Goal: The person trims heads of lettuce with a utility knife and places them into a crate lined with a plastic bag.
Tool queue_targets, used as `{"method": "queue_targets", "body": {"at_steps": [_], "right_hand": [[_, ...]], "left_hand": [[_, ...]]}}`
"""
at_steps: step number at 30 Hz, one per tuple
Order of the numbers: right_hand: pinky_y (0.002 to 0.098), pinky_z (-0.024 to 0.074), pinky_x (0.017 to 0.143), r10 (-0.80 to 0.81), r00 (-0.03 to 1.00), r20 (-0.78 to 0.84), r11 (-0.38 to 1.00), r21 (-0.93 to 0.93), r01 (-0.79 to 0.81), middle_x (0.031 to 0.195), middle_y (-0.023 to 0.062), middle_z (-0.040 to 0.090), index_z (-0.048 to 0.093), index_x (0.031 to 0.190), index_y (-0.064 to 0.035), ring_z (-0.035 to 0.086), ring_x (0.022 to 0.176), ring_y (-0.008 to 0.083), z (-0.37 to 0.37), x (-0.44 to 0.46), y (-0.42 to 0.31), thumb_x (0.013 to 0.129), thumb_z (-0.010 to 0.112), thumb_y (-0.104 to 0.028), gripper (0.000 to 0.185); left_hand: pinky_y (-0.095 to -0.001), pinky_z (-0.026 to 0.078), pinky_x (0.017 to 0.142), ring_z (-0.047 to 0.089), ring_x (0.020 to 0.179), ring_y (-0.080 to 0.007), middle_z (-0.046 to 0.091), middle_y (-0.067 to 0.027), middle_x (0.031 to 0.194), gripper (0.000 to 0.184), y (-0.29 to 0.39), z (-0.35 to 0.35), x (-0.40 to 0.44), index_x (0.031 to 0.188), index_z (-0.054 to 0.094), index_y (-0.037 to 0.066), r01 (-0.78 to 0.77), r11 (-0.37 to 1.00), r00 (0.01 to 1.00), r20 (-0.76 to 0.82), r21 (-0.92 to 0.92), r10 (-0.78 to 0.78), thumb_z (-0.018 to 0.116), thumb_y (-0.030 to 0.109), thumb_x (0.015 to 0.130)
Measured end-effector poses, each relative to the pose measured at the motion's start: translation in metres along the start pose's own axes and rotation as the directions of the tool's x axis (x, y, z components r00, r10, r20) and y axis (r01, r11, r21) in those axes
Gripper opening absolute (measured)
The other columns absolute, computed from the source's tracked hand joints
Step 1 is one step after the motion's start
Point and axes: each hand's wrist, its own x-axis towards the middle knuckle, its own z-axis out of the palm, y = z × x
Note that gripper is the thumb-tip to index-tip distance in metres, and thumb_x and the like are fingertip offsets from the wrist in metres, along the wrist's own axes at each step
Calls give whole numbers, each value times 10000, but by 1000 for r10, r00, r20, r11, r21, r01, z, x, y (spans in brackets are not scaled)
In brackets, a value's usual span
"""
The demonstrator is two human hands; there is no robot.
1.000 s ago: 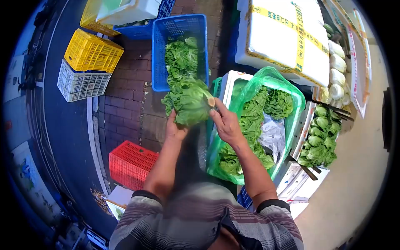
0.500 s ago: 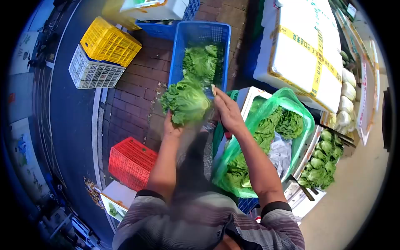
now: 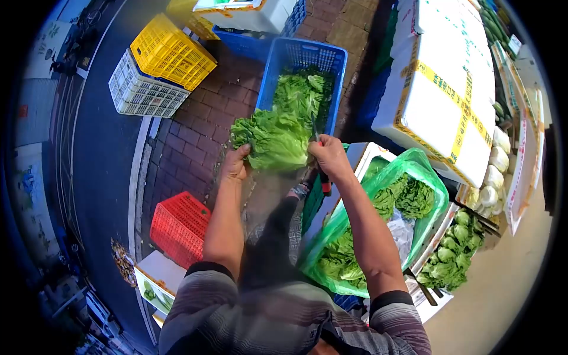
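Left fingers (image 3: 241, 153) gripping lettuce (image 3: 275, 141) edge, right hand (image 3: 329, 156), with knife (image 3: 326, 184) — opposite

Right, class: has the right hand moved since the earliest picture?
Yes: judged against the blue crate, the right hand is now further left and nearer.

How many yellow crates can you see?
2: one yellow crate stacked above a white crate; another yellow crate, partly cut off, at the top edge. Others may be hidden.

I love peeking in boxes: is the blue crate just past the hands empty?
Not empty: green leaves lie inside the blue crate, seen through its open top. How deep they go, I cannot tell.
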Motion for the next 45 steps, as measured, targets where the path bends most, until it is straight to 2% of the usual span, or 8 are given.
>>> {"method": "queue_targets", "body": {"at_steps": [11,18,23,30,36,39,42,45], "right_hand": [[248,397,470,1,921,-389,938,319,134,624,-23,520,569,819,-37,479,520,60,8,6,17,920,594,-138,145],[254,482,657,-177,978,-108,984,11,179,830,33,644,633,1127,15,570,697,87,-15,11,1,876,743,-235,371],[266,486,822,-142,985,96,984,-98,152,996,65,675,577,1311,28,593,874,114,-12,-7,14,864,746,-222,539],[243,459,473,15,998,68,977,212,-29,739,-16,565,628,1119,-41,486,465,79,-26,-31,43,935,670,-249,281],[285,528,462,138,980,146,728,655,-200,710,9,564,593,1040,-82,475,401,110,-7,-59,31,972,619,-242,177],[318,537,478,223,928,299,522,767,-373,831,154,674,583,1083,-79,489,420,122,-1,-41,74,1010,541,-348,282],[323,526,474,356,884,302,449,774,-446,890,209,693,592,1090,-66,486,425,116,-3,-45,76,1015,525,-378,327],[314,514,481,464,873,153,552,721,-419,867,149,685,595,1091,-55,489,438,117,-9,-46,77,1007,543,-359,320]], "left_hand": [[-500,511,1004,622,1155,-314,634,-112,1286,632,-20,8,-5,1365,535,42,-113,993,974,-203,-42,102,799,170,806],[-486,519,939,629,1086,-281,666,-77,1173,412,-20,21,-11,1260,604,51,115,977,868,-460,-179,-186,732,126,875],[-493,537,925,623,1136,-279,663,-107,1213,483,-17,44,-18,1306,577,74,266,959,918,-277,-96,-283,720,298,903],[-522,607,782,667,1083,-299,633,-131,1288,587,33,27,-30,1376,516,91,518,831,827,128,202,-547,539,522,978],[-498,450,1033,492,1321,-282,474,-134,1465,734,-35,-4,-3,1527,353,186,41,991,991,123,129,-57,427,657,969],[-497,404,1087,440,1355,-285,407,-109,1521,756,-90,48,16,1511,355,98,-454,499,889,415,739,194,482,597,957],[-510,384,1105,477,1309,-315,468,-85,1479,712,-120,63,25,1437,453,95,-3,941,999,32,338,-8,507,605,943],[-517,413,1085,539,1255,-315,565,-120,1393,644,-117,77,29,1329,574,82,189,873,926,-214,-450,-311,598,575,915]]}}
